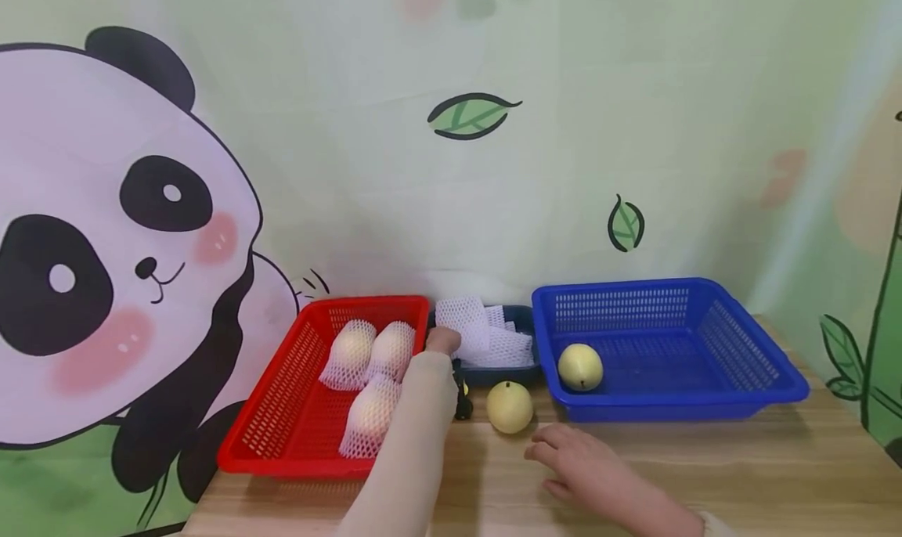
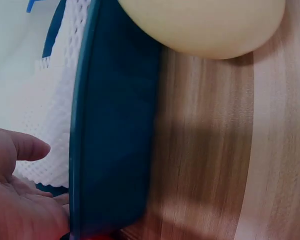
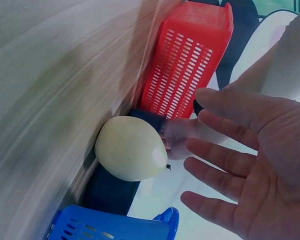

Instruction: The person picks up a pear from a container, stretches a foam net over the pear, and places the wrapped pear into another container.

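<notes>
My left hand (image 1: 442,340) reaches into a dark teal basket (image 2: 115,120) of white foam net sleeves (image 1: 486,333). In the left wrist view its thumb stands apart from the fingers, beside the foam nets; the fingertips are partly hidden by the basket's rim. A pale yellow pear (image 1: 510,407) sits on the table before this basket. My right hand (image 1: 588,470) is just to the right of the pear, apart from it. Its fingers are spread and hold nothing in the right wrist view.
A red basket (image 1: 282,465) on the left holds three pears in foam nets (image 1: 350,354). On the right, a blue basket (image 1: 669,400) holds one bare pear (image 1: 580,367). A small black object (image 1: 463,402) stands near my left sleeve. Behind hangs a panda-printed cloth (image 1: 352,169).
</notes>
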### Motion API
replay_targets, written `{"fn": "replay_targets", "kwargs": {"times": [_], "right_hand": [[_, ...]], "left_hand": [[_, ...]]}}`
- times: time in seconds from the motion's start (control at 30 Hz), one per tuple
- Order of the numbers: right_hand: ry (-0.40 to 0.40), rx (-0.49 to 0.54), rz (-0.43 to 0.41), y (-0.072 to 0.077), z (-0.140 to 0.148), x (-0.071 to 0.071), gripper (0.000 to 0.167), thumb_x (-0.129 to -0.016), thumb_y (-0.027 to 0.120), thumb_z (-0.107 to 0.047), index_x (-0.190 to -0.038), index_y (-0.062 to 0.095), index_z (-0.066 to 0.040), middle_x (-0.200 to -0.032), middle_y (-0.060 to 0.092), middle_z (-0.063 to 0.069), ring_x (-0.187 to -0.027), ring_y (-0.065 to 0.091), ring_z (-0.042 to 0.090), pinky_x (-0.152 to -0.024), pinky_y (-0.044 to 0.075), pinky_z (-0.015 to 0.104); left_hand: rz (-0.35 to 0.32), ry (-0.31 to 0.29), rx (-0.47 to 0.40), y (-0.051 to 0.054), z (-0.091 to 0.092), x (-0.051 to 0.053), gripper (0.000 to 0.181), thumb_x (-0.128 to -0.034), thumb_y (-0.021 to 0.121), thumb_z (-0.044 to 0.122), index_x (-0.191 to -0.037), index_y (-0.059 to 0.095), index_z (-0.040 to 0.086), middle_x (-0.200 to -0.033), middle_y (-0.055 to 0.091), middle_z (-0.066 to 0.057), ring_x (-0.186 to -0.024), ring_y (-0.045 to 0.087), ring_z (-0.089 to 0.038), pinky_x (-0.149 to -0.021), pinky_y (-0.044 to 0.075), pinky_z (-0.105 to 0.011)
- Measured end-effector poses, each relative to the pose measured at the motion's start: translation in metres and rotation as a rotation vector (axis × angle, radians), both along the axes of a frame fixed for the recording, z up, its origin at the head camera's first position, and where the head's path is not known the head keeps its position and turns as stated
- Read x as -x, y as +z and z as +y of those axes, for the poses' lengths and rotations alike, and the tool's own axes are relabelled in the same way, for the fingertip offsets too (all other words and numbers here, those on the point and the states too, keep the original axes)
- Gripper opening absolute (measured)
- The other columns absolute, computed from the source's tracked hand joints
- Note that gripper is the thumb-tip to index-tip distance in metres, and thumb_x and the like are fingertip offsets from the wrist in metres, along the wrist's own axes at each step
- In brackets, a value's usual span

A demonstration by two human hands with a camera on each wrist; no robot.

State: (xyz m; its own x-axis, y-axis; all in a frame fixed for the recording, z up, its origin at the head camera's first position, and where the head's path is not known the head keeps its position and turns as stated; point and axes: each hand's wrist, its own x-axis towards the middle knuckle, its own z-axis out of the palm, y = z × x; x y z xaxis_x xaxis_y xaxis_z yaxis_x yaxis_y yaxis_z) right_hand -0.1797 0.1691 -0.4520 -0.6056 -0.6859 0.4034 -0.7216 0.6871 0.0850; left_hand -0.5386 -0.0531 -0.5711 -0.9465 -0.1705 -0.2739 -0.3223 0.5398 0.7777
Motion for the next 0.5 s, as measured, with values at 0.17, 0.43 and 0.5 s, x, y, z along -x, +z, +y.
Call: {"fn": "replay_targets", "kwargs": {"times": [0.17, 0.43, 0.5], "right_hand": [[-0.015, -0.007, -0.034, 0.000, -0.003, -0.001, 0.039, -0.071, 0.089, -0.017, -0.106, 0.073, -0.015, -0.109, 0.070, 0.004, -0.104, 0.067, 0.023, -0.091, 0.060, 0.037], [-0.038, -0.009, -0.085, 0.002, -0.005, -0.001, 0.038, -0.072, 0.088, -0.016, -0.107, 0.073, -0.015, -0.110, 0.071, 0.005, -0.105, 0.068, 0.025, -0.092, 0.060, 0.039], [-0.041, -0.001, -0.088, 0.002, -0.004, 0.000, 0.037, -0.072, 0.088, -0.015, -0.107, 0.073, -0.015, -0.109, 0.070, 0.005, -0.104, 0.068, 0.025, -0.092, 0.060, 0.038]], "left_hand": [[0.118, -0.021, 0.247, -0.025, 0.004, 0.027, 0.054, -0.0897, 0.060, 0.020, -0.133, 0.055, -0.012, -0.130, 0.064, -0.025, -0.110, 0.065, -0.036, -0.096, 0.059, -0.045], [0.244, -0.012, 0.236, 0.049, 0.012, -0.027, 0.040, -0.0894, 0.055, 0.012, -0.122, 0.064, -0.010, -0.123, 0.069, -0.024, -0.107, 0.065, -0.036, -0.089, 0.059, -0.041], [0.278, -0.003, 0.157, 0.093, 0.016, -0.070, 0.043, -0.0852, 0.057, 0.005, -0.125, 0.063, -0.010, -0.126, 0.067, -0.026, -0.110, 0.064, -0.038, -0.091, 0.059, -0.041]]}}
